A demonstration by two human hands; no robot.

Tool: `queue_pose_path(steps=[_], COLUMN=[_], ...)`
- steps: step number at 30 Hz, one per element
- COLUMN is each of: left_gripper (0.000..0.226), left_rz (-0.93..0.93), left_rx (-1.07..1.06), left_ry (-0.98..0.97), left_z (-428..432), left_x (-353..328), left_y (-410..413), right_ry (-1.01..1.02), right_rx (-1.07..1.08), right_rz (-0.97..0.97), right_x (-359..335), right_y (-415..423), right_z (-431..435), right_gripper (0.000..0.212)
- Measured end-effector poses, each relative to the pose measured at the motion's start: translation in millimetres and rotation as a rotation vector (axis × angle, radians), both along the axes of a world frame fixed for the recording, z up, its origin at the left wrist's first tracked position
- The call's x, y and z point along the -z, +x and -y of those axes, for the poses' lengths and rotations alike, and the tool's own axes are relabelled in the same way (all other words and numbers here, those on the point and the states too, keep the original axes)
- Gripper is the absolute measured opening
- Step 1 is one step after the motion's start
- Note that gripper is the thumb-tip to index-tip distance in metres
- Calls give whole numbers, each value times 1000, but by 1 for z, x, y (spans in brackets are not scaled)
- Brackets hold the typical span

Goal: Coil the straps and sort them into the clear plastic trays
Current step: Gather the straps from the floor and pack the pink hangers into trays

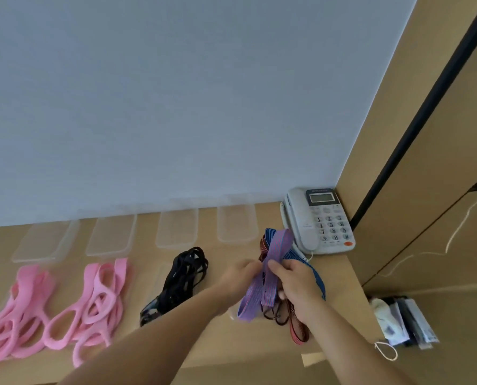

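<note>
Purple strap point(276, 254) pinched by left hand point(241, 276), right hand point(295, 284); trays point(236, 226) at 12 o'clock empty; pink straps point(98, 295), black straps point(184, 279) uncoiled.

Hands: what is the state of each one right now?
Left hand: grips the purple strap.
Right hand: grips the same purple strap.

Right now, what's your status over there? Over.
Both busy: left grip and right grip pinch the purple strap. Four clear trays at the wall hold nothing. Telephone close behind the strap.
</note>
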State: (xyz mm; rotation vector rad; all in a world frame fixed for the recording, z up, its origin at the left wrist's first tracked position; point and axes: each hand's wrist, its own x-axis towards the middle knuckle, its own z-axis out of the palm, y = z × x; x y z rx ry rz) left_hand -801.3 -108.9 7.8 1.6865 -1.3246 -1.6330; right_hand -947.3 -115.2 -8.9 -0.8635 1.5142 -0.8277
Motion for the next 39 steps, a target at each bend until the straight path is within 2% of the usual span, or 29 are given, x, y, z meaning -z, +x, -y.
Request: queue_pose_path(steps=[4, 8, 10, 13, 17, 19, 22, 26, 34, 39], left_gripper=[58, 49, 51, 45, 58, 59, 59, 60, 64, 64], left_rz=[311, 469, 520, 577, 620, 652, 693, 730, 858, 836], left_rx=[74, 270, 321, 340, 297, 245, 160, 68, -94, -196], left_ry=[30, -52, -62, -85, -190, -269, -329, -346, -286, -232], left_z=[-1, -4, -3, 2, 10, 11, 2, -31, -145, -199], left_x=[24, 28, 30, 26, 1, -15, -36, -55, -73, -75], left_y=[-2, -11, -11, -7, 16, 37, 79, 148, 322, 410], right_ry=[-18, -123, -155, -172, -322, -384, -402, -458, -678, -730], right_rx=[-79, -323, -368, -361, -315, -399, -523, -626, -803, -896], right_rz=[-202, -566, -767, -893, -868, -857, -858, -847, -807, -734], right_x=[22, 31, 29, 21, 3, -8, -22, -44, -83, -76], right_y=[-6, -15, -18, -16, 2, 17, 48, 110, 291, 382], right_z=[24, 33, 36, 37, 37, 38, 33, 15, -60, -108], right_gripper=[24, 43, 54, 46, 22, 16, 33, 43, 44, 37])
